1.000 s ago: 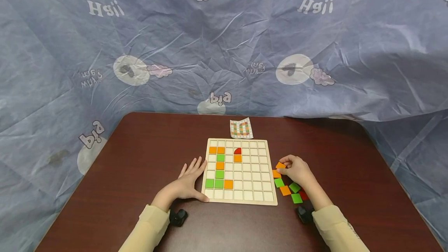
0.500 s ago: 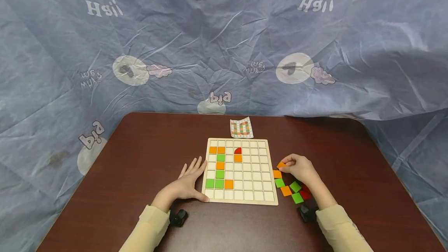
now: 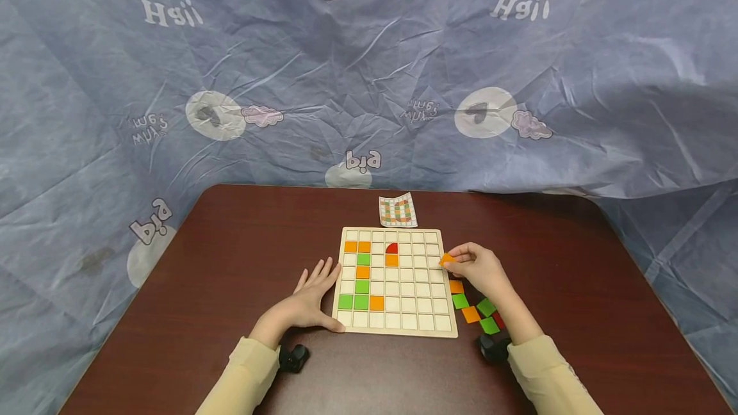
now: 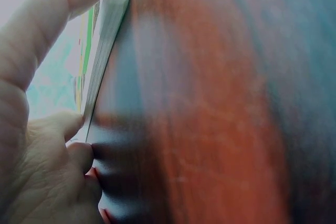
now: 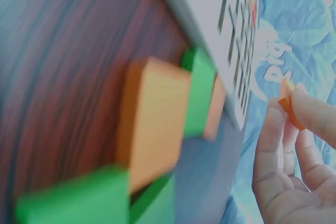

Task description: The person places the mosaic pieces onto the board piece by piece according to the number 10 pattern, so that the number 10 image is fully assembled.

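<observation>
The right hand (image 3: 483, 269) pinches a flat orange square tile (image 3: 446, 259) at the right rim of a pale wooden grid board (image 3: 407, 289), midway between the left and right edges of the surface (image 3: 576, 261); the left hand (image 3: 305, 305) (fingers spread wide) touches the board's left side.

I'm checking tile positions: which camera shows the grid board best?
The head view: the grid board appears nearly whole from above, the left hand and right hand covering only bits of its edges. The left wrist view catches mainly its side edge; the right wrist view, a steeply angled, cropped part.
</observation>
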`<move>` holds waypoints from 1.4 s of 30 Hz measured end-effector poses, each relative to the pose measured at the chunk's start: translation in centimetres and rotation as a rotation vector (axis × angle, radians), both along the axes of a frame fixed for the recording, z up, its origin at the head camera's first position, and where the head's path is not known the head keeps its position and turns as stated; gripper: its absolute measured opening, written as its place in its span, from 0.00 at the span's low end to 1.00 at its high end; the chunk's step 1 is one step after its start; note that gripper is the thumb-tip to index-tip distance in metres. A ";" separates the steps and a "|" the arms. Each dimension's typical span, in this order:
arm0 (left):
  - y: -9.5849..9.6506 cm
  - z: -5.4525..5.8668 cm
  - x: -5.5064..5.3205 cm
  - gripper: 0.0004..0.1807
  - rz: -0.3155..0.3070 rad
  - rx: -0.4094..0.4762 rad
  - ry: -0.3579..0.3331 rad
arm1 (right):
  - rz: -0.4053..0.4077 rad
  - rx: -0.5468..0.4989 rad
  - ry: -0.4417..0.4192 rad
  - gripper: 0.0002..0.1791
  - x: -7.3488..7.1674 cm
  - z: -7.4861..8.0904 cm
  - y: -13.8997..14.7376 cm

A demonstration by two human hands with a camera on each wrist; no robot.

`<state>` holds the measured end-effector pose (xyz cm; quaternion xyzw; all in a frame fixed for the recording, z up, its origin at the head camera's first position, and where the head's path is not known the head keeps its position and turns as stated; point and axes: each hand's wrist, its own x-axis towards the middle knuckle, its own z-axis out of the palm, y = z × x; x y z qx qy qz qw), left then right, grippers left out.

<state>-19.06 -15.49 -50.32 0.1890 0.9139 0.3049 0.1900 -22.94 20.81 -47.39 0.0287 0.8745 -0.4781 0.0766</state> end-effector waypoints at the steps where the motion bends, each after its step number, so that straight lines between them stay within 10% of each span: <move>1: 0.0 0.0 0.0 0.68 0.000 -0.001 0.000 | 0.000 -0.015 0.002 0.16 -0.1 0.1 -0.4; 42: -0.1 -0.1 0.0 0.69 0.001 -0.017 -0.007 | 0.144 0.106 0.039 0.03 -0.6 -0.8 -9.6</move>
